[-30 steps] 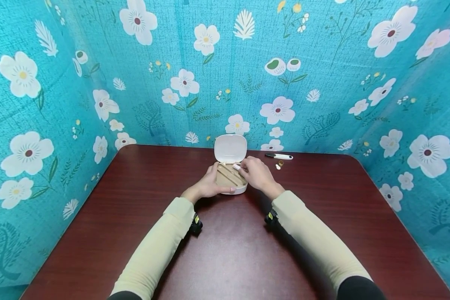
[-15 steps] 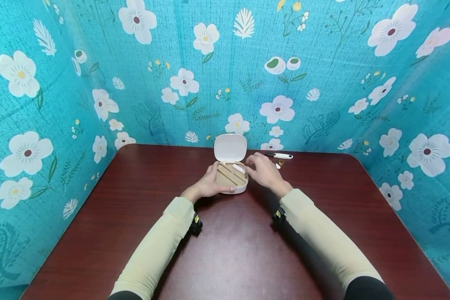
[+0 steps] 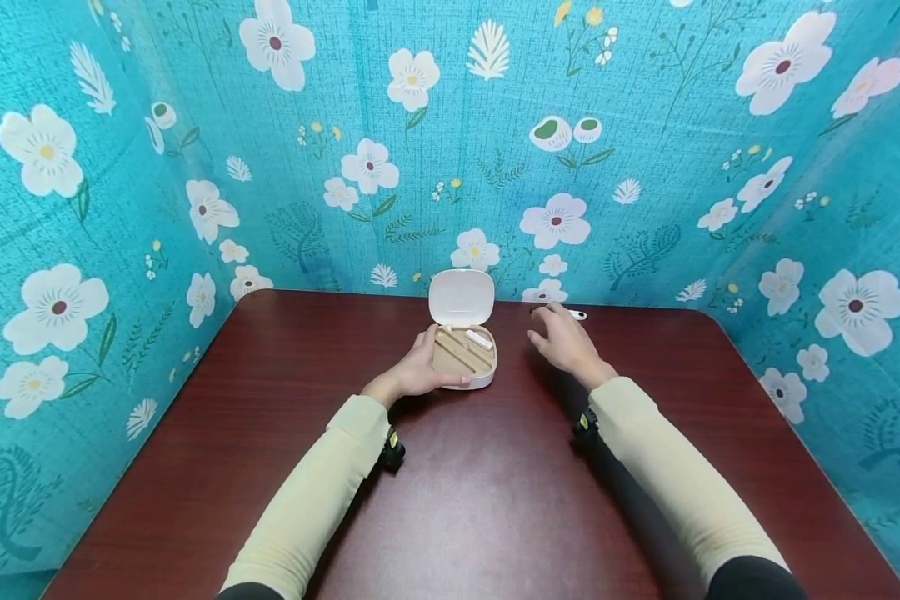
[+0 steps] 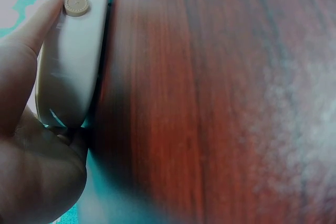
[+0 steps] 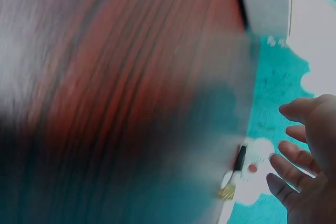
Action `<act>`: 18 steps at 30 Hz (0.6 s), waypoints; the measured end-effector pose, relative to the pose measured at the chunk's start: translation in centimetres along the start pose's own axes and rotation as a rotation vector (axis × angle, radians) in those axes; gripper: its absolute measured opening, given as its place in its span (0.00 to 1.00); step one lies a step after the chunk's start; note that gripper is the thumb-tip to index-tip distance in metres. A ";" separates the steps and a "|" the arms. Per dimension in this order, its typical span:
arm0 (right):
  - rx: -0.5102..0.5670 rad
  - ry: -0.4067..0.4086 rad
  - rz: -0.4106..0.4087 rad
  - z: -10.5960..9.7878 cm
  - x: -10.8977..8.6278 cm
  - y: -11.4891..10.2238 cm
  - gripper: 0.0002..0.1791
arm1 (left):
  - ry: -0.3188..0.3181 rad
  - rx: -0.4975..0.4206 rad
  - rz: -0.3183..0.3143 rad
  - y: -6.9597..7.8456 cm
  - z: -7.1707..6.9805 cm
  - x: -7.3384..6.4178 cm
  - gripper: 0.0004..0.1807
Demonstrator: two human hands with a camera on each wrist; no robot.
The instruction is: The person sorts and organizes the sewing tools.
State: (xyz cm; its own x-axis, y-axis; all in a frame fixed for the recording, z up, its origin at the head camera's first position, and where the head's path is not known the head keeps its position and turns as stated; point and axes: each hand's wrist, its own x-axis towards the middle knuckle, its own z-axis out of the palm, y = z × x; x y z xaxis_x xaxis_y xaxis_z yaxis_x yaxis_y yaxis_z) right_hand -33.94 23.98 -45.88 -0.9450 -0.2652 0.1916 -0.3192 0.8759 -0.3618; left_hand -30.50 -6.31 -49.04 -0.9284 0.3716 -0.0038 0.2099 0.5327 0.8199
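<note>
My left hand (image 3: 415, 367) grips a small white case (image 3: 482, 382), thumb along its front and fingers at its left side. The case's lid (image 3: 461, 297) stands raised, and a beige insert with slanted grooves (image 3: 457, 352) lines the inside. A small white oblong piece (image 3: 479, 339) lies in the insert's upper right slot. In the left wrist view, a round ridged beige button (image 4: 77, 4) shows on the case wall. My right hand (image 3: 565, 337) is off the case to its right, fingers loosely spread and holding nothing, over a black-and-white pen-like stick (image 3: 579, 315) it partly covers.
In the right wrist view, a gold ring-shaped piece (image 5: 227, 191) and a small white oval piece (image 5: 227, 178) lie by the stick's black end. The dark red wood table (image 3: 465, 500) meets a blue flowered curtain (image 3: 450, 167) at the back and sides.
My right hand let go of the white oblong piece, leaving it in the slot, and moved right toward the pen-like stick. The left hand has kept its hold on the case.
</note>
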 end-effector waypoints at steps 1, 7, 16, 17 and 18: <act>0.005 -0.001 0.016 -0.1 0.0 0.4 0.22 | -0.001 0.003 -0.003 -0.2 0.0 0.1 0.65; 0.011 0.013 0.087 -0.2 -0.2 2.8 0.20 | 0.005 0.004 -0.001 -0.1 0.0 0.1 0.65; -0.002 -0.045 0.100 0.4 -0.3 5.4 0.21 | 0.008 -0.011 0.001 1.2 -0.4 -0.8 0.63; -0.006 -0.051 0.096 0.4 -0.4 5.6 0.22 | 0.007 -0.009 0.001 1.2 -0.4 -0.8 0.63; -0.008 -0.056 0.092 0.3 -0.5 5.7 0.22 | 0.007 -0.008 0.002 1.2 -0.4 -0.8 0.63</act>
State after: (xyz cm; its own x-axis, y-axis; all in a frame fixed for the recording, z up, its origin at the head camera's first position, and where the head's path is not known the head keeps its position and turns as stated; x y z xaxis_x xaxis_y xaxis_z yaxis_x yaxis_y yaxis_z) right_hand -35.33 28.96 -48.35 -0.9729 -0.2053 0.1060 -0.2302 0.9007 -0.3684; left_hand -29.61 -6.29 -47.83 -0.9301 0.3673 0.0022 0.2095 0.5257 0.8245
